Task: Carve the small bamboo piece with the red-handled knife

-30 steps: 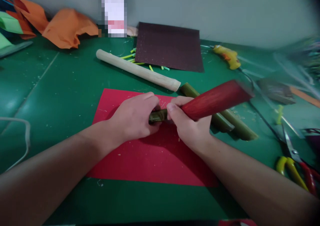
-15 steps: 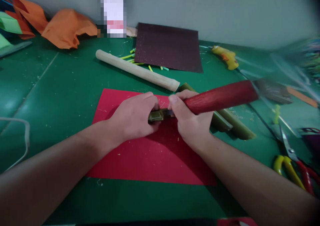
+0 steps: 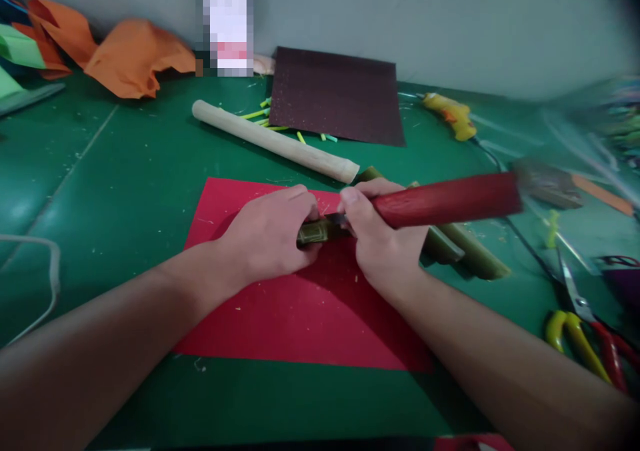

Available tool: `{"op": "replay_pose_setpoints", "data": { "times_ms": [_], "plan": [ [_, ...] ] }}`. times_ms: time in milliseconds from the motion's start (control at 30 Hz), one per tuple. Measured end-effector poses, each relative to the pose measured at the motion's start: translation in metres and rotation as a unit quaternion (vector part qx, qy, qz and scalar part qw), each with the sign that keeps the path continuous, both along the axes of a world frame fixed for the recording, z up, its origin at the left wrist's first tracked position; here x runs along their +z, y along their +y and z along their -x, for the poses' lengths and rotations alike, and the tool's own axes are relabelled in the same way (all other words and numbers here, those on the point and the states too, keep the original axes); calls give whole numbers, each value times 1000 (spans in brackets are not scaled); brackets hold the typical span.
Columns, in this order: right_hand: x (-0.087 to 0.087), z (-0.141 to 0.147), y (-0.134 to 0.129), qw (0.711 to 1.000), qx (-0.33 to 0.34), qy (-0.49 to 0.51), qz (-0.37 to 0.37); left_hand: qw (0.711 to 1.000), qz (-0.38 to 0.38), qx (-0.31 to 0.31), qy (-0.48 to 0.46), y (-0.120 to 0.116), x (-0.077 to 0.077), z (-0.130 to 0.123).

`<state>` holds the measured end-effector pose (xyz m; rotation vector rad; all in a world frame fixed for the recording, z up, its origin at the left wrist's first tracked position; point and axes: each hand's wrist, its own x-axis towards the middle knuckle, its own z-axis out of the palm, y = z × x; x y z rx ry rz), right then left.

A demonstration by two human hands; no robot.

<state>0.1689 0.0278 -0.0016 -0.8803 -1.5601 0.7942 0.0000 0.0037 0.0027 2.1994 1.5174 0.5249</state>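
My left hand (image 3: 273,234) is closed around a short dark green piece of bamboo (image 3: 313,233) above a red sheet (image 3: 280,324). Held in my right hand (image 3: 383,238) is a knife with a thick red handle (image 3: 450,200), which points off to the right. A bit of its dark blade (image 3: 336,218) shows between the hands, at the bamboo's upper side; whether it cuts in, I cannot tell. My right thumb lies along the tool near the blade. Fingers hide much of the bamboo and blade.
A pale peeled bamboo stick (image 3: 275,141) lies behind my hands, with green bamboo pieces (image 3: 475,251) at the right. Farther back are a dark brown sheet (image 3: 340,98), a yellow glue gun (image 3: 450,114) and orange paper (image 3: 135,58). Scissors (image 3: 583,311) lie at the right edge.
The red handle has shifted slightly right and down with my right hand, and a little more blade shows at the bamboo. My left hand is nearly still.
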Motion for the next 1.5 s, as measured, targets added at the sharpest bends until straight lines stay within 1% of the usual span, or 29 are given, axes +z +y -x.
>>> {"op": "replay_pose_setpoints", "data": {
  "times_ms": [233,400,600,700,900,1000,1167,1333,1500],
  "plan": [
    [0,-4,-1,998,41,-54,-13,1000,8,-1,4,0,2,-1],
    [0,-4,-2,997,56,-57,-20,1000,12,-2,13,1,3,-1],
    [-4,-4,-1,995,74,-60,-34,1000,25,-2,18,1,5,-2],
    [-5,-3,-2,996,68,-55,-34,1000,21,-1,19,1,5,-2],
    [-3,0,-3,1000,13,3,-18,1000,9,4,10,1,2,-1],
    [-2,0,-1,1000,-3,2,-5,1000,7,1,1,0,1,0],
    [1,-3,-2,999,40,-31,13,1000,4,-1,13,1,1,-2],
    [-1,-4,-3,996,63,-62,-12,1000,11,-3,27,1,4,-2],
    [-3,-3,-5,997,48,-60,-10,999,14,3,32,1,5,-2]
  ]
}}
